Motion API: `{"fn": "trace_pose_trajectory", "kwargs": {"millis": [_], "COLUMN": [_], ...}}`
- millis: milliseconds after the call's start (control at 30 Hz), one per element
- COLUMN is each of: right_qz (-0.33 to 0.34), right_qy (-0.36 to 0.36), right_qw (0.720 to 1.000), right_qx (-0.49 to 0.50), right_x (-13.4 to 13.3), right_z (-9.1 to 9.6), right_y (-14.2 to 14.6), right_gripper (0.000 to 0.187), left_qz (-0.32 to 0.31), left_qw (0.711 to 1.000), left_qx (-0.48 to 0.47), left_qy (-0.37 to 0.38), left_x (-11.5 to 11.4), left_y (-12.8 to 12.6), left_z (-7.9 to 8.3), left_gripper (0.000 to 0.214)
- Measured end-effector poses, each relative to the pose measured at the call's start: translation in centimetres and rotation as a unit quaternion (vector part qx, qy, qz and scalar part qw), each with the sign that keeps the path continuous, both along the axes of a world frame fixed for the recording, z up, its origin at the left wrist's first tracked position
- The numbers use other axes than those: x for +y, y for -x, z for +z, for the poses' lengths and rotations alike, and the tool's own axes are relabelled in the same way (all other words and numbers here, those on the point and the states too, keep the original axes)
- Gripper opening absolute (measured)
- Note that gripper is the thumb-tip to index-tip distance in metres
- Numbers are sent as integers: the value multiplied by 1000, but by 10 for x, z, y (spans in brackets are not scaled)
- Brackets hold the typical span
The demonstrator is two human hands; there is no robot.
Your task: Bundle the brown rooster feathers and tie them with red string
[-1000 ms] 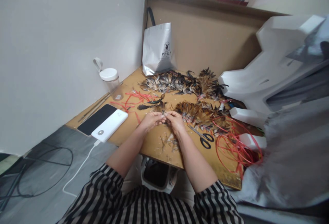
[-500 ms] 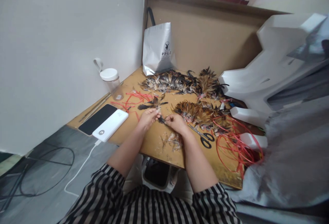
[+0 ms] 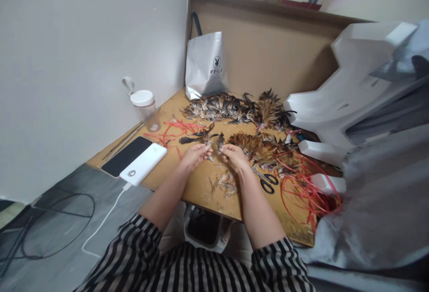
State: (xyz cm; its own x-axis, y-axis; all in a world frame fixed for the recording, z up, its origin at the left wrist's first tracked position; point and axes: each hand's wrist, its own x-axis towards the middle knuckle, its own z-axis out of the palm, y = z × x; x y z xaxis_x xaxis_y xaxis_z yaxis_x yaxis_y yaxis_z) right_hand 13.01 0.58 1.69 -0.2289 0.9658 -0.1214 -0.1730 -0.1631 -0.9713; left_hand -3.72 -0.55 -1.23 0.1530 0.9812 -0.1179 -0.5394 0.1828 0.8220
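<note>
Our right hand point(image 3: 234, 157) had drawn away from our left hand point(image 3: 197, 156) over the table point(image 3: 197, 187), raising a dark feather point(image 3: 220, 141) that we pinched roughly upright. Our left fingertips were closed on a pale wisp point(image 3: 210, 145). We judged that this left the two pieces parted, to be handled separately. Brown feathers point(image 3: 207, 134) showed just beyond the left hand; we could not tell whether we gripped them. The pile point(image 3: 253, 144) lay just beyond the right hand, near the scissors point(image 3: 267, 182).
</note>
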Motion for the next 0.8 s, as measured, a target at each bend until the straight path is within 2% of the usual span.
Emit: {"fn": "trace_pose_trajectory", "kwargs": {"millis": [100,200,333,533,800], "right_qz": [6,5,-20,-46,-53], "right_qy": [5,-2,-11,-43,-52], "right_qw": [998,997,998,998,997], "right_qx": [55,73,51,7,-24], "right_x": [-1,-2,-2,-5,-5], "right_z": [-5,-12,-16,-11,-12], "right_y": [8,15,20,22,21], "right_gripper": [25,24,25,23,24], "left_qz": [-32,-35,-44,-44,-44], "left_qw": [999,999,998,998,993], "left_qx": [21,36,38,49,113], "left_qy": [2,3,6,0,-12], "left_x": [-2,-3,-3,-5,-5], "left_y": [-3,-5,-6,-6,-5], "left_z": [0,0,0,3,4], "left_gripper": [21,21,23,22,26]}}
